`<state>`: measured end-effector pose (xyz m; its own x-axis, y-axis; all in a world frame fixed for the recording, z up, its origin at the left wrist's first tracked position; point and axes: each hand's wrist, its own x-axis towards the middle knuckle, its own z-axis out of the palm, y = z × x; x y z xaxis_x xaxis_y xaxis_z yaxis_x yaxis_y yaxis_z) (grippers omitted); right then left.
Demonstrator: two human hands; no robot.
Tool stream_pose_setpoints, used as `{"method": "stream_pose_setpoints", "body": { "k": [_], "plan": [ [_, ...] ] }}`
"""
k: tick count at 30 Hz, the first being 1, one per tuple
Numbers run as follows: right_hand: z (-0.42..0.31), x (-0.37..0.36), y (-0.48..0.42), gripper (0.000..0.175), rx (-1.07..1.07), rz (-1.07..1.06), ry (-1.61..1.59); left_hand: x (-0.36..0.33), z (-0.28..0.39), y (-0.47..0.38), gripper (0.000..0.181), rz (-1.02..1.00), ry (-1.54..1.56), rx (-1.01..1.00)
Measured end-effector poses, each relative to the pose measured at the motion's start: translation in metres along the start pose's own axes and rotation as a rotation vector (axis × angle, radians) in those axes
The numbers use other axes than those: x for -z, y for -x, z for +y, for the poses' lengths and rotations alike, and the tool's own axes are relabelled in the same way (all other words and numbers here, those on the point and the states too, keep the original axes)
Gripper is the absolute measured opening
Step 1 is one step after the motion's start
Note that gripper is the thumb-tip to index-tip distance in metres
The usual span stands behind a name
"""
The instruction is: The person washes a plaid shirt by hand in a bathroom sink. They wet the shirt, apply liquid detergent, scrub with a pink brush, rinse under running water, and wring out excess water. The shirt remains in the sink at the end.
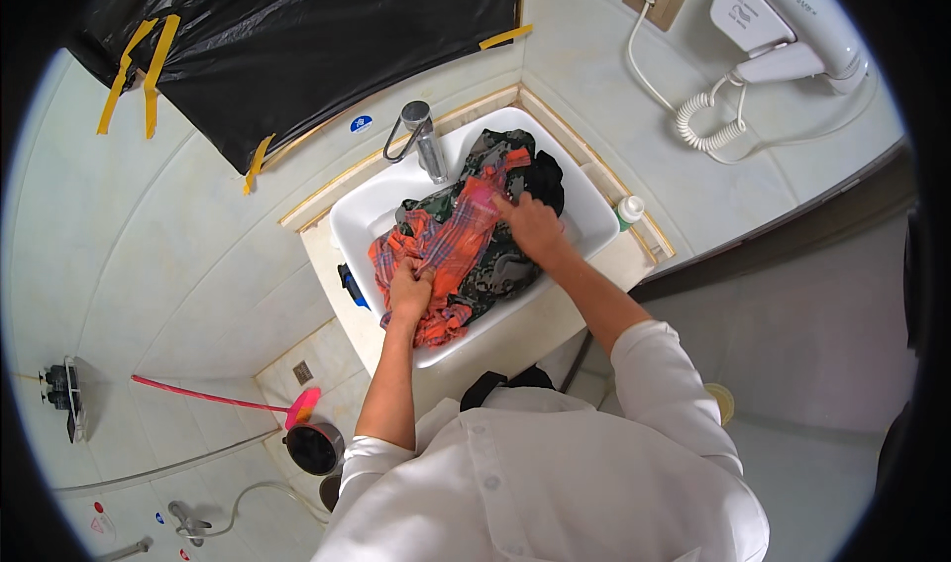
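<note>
An orange plaid shirt (457, 246) lies crumpled and wet-looking in a white washbasin (349, 209). My left hand (410, 291) pinches a fold of it near the basin's lower left side. Farther up the cloth, my right hand (531, 224) holds a small pink object (484, 196) against the shirt; the fingers partly cover it, so its exact kind is unclear. Beneath the shirt is a camouflage garment (509, 274), with black cloth (548, 179) bunched at the basin's upper right.
A chrome faucet (429, 150) rises at the basin's back. To the right stands a white-capped bottle (630, 210). A hair dryer (787, 64) with a coiled cord hangs on the right wall. Below left are a dark bucket (312, 449) and a pink-handled broom or brush (223, 395).
</note>
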<state>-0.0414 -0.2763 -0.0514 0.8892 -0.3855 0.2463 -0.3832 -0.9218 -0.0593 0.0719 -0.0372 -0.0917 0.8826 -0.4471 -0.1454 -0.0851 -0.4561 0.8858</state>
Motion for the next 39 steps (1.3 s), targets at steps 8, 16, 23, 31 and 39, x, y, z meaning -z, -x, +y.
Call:
{"method": "stream_pose_setpoints", "body": {
  "k": [8,16,23,31,39],
  "plan": [
    [-0.002,-0.009,-0.002,0.056,0.204,-0.129,-0.035,0.001,0.006,0.009,0.025,-0.079,-0.136,-0.014],
    [0.004,-0.017,0.006,0.049,0.373,-0.124,-0.232,0.0,0.016,0.018,0.024,-0.017,-0.192,-0.017],
    [0.008,-0.01,-0.004,0.064,0.088,-0.144,-0.015,0.001,0.023,0.022,0.026,-0.02,-0.266,0.005],
    [0.021,0.001,0.0,0.053,0.23,-0.2,0.04,-0.001,0.024,0.022,0.026,-0.01,-0.264,0.012],
    [0.004,0.012,0.023,0.069,0.569,-0.294,-0.273,-0.001,0.019,0.028,0.015,0.184,-0.018,-0.113]
  ]
}}
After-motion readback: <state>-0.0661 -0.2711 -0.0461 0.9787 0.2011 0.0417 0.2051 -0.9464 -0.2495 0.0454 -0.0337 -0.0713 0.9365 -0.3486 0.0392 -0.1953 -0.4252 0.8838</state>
